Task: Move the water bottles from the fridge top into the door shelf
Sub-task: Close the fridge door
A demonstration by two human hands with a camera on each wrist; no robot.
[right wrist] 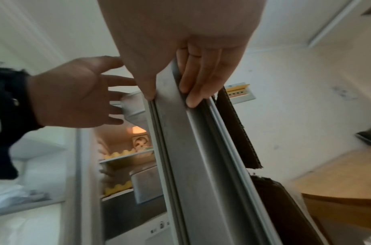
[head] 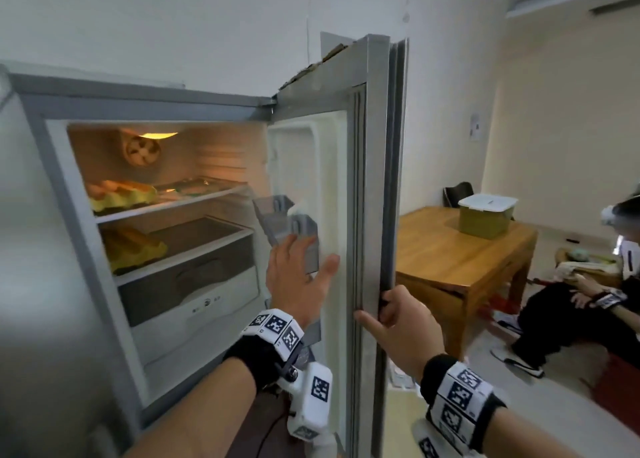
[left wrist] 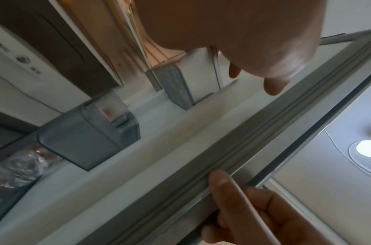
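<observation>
Right hand [head: 403, 329] grips door edge [head: 375, 187] — left hand [head: 298, 274] spread, perhaps touching shelf [head: 304, 236].

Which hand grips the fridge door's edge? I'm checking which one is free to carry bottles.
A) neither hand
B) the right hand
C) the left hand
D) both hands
B: the right hand has its fingers curled round the edge of the open fridge door, while the left hand is spread open by the grey door shelf, holding nothing.
</observation>
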